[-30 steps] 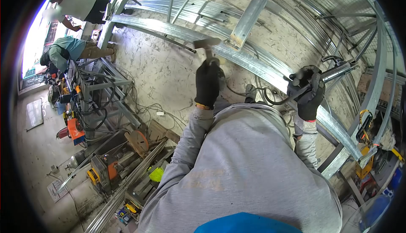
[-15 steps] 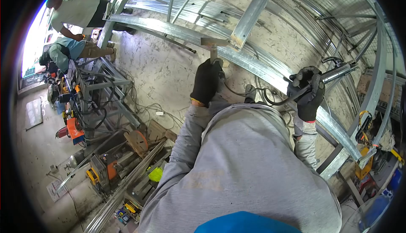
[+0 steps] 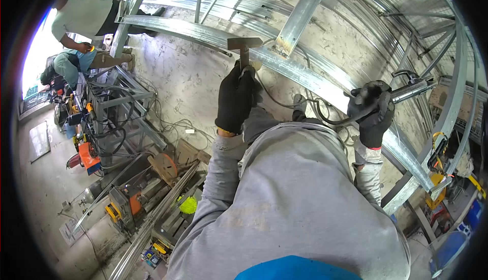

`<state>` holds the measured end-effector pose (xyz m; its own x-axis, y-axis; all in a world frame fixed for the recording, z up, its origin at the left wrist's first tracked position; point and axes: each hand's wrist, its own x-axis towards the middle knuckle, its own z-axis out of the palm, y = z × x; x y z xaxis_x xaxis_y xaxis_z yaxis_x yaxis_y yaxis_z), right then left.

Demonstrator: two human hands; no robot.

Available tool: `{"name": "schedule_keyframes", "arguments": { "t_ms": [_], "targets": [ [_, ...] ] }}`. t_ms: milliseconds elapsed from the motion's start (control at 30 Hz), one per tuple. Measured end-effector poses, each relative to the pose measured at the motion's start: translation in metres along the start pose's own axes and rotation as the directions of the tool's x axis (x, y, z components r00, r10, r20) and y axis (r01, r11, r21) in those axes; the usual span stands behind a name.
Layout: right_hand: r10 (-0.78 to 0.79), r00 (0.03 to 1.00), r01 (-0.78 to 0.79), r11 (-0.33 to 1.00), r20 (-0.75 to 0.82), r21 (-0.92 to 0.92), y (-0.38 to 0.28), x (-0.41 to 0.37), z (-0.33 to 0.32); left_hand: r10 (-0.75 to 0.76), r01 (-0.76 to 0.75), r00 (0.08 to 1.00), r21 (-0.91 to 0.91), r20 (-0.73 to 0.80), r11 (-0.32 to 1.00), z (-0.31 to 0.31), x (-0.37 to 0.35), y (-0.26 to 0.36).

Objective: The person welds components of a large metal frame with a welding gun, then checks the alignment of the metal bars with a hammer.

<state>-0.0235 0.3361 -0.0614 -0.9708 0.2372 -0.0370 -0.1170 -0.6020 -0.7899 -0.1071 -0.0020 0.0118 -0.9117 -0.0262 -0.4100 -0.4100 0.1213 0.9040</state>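
Note:
My left hand (image 3: 236,99), in a black glove, is closed around the handle of a hammer (image 3: 244,43). Its T-shaped metal head points up, over the near edge of a galvanized steel beam (image 3: 300,76). On the other side, my right hand (image 3: 372,109), also gloved in black, is wrapped around a cable-fed tool (image 3: 404,93) with a silver cylindrical end. From that hand a black cable (image 3: 335,123) curves left in front of my body. The tool's grip is hidden by my fingers. An upright steel post (image 3: 305,15) meets the beam ahead of me.
At upper left, a person (image 3: 84,13) stands by the frame, and another person (image 3: 71,64) bends beside a metal stand (image 3: 119,99). Steel lengths (image 3: 218,5) lie on the floor beyond the beam. A cut-off saw (image 3: 122,203) sits at lower left; curved tubes (image 3: 460,86) rise at right.
My left hand and the hammer have shifted slightly left and up, and the hammer head looks more level. My right hand stays nearly in place with its tool. The view has shifted a little.

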Motion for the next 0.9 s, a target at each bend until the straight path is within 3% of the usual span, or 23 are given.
{"name": "schedule_keyframes", "arguments": {
  "t_ms": [33,133,200,300,367,400,467,533,567,600,633,667,733,767,800,867,900],
  "targets": [
    [0.008,1.0,-0.009,1.0,-0.008,-0.006,0.0,-0.001,0.0,-0.087,0.087,0.996,-0.016,-0.012,0.996,0.001,-0.003,0.008],
    [-0.04,0.999,0.041,0.993,0.016,-0.111,-0.002,0.001,0.0,-0.145,0.145,0.989,0.014,-0.021,0.989,-0.007,0.001,0.011],
    [0.052,0.997,-0.055,0.997,0.048,0.061,-0.002,0.0,-0.004,-0.126,0.127,0.991,0.013,-0.046,0.992,-0.006,0.004,0.006],
    [0.042,0.998,-0.041,0.999,-0.042,0.019,0.002,-0.002,-0.01,-0.109,0.108,0.993,-0.027,-0.033,0.994,-0.008,0.013,-0.004],
    [0.086,0.993,-0.088,0.996,-0.077,-0.018,-0.002,-0.004,-0.01,-0.073,0.061,0.988,0.087,0.138,0.994,-0.016,0.02,-0.024],
    [0.119,0.987,-0.125,0.991,-0.112,-0.045,-0.003,-0.005,-0.009,-0.083,0.072,0.986,0.083,0.145,0.994,-0.016,0.019,-0.016],
    [0.109,0.987,-0.115,0.992,-0.115,-0.043,-0.005,-0.007,-0.004,-0.196,0.202,0.979,-0.179,0.05,0.963,-0.013,0.011,0.016],
    [0.101,0.989,-0.106,0.994,-0.11,-0.039,-0.006,-0.006,-0.003,-0.196,0.194,0.98,-0.096,-0.02,0.976,-0.014,0.017,0.015],
    [0.137,0.986,-0.139,0.99,-0.097,-0.015,-0.007,-0.005,-0.005,-0.006,-0.019,0.992,0.206,0.123,0.978,-0.019,0.022,0.006],
    [0.173,0.982,-0.173,0.985,-0.082,0.009,-0.008,-0.004,-0.005,0.133,-0.269,0.941,0.449,0.311,0.852,-0.021,0.025,0.005],
    [0.179,0.98,-0.179,0.984,-0.085,0.007,-0.007,-0.004,-0.003,0.008,-0.091,0.961,0.292,0.275,0.952,-0.018,0.023,0.008],
    [0.149,0.985,-0.151,0.988,-0.084,-0.025,-0.006,-0.004,-0.002,0.004,-0.088,0.961,0.291,0.278,0.953,-0.017,0.021,0.008],
    [0.116,0.989,-0.122,0.991,-0.097,-0.061,-0.007,-0.005,0.001,-0.111,0.105,0.989,0.062,0.1,0.993,-0.016,0.018,0.008],
    [0.122,0.988,-0.127,0.991,-0.093,-0.046,-0.008,-0.004,0.002,-0.112,0.106,0.988,0.062,0.106,0.992,-0.018,0.023,-0.003],
    [0.128,0.987,-0.132,0.99,-0.092,-0.038,-0.007,-0.005,0.001,0.169,-0.206,0.973,0.268,0.155,0.941,-0.02,0.029,-0.012],
    [0.115,0.989,-0.119,0.992,-0.092,-0.041,-0.006,-0.004,-0.002,0.414,-0.487,0.873,0.436,0.256,0.757,-0.027,0.03,-0.021],
    [0.105,0.99,-0.11,0.993,-0.095,-0.046,-0.005,-0.005,-0.002,0.042,-0.107,0.972,0.277,0.23,0.955,-0.027,0.026,0.004]
  ]
}}
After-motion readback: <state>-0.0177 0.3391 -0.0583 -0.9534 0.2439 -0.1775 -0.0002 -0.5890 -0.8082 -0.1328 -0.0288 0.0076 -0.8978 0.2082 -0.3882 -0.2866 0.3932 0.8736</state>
